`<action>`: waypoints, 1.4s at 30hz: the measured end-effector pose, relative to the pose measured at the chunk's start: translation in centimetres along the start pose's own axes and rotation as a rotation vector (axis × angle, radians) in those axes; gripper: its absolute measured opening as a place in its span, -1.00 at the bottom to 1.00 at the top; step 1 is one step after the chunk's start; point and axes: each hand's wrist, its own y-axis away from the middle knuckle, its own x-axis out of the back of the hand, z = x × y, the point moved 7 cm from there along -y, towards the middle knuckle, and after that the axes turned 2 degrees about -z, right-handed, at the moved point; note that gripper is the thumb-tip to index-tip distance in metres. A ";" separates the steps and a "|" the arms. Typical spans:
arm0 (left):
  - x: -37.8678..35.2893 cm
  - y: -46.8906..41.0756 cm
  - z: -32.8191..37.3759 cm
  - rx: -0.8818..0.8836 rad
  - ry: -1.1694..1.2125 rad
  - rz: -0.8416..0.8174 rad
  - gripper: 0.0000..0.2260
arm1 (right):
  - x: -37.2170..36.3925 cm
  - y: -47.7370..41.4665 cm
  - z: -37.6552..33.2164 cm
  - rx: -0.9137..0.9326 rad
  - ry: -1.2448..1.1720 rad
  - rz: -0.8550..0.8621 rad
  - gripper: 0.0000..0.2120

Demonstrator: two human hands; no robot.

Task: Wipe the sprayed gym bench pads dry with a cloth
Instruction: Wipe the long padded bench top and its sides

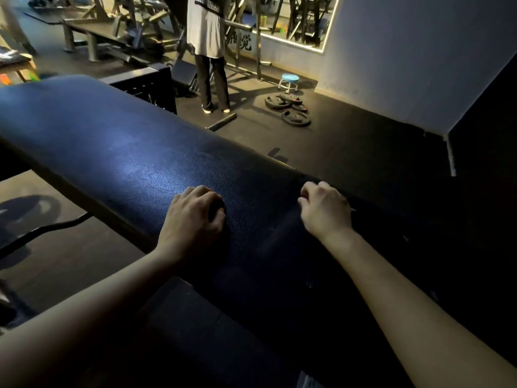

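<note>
A long dark padded bench pad (112,141) runs diagonally from upper left to lower right, with a sheen of light on its middle. My left hand (193,219) rests on the pad's near side, fingers curled round a dark bunched cloth (218,211). My right hand (324,211) sits at the pad's far edge, its fingers curled and pinching what looks like the same dark cloth. The cloth is hard to tell from the pad in this dim light.
A person (208,37) stands beyond the bench with their back turned. Weight plates (291,107) lie on the floor near a small blue stool (289,79), and a short bar (221,122) lies closer. A curved bar (42,229) sits low at left.
</note>
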 end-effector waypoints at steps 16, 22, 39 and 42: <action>1.1 0.1 -0.4 -0.001 0.183 -0.010 -0.78 | 1.6 5.9 3.8 -0.335 -0.063 0.058 -0.82; 1.4 -0.9 -1.7 0.088 0.308 -0.078 -0.84 | -0.8 8.8 -10.0 -0.008 -0.277 -0.025 -0.79; 5.8 7.2 -4.5 -0.209 0.186 -0.024 -0.79 | -0.3 15.3 -4.5 -0.330 -0.127 0.172 -0.64; 6.2 7.6 -5.7 -0.177 0.224 -0.021 -0.74 | -0.1 14.9 -8.4 -0.233 -0.118 0.220 -0.84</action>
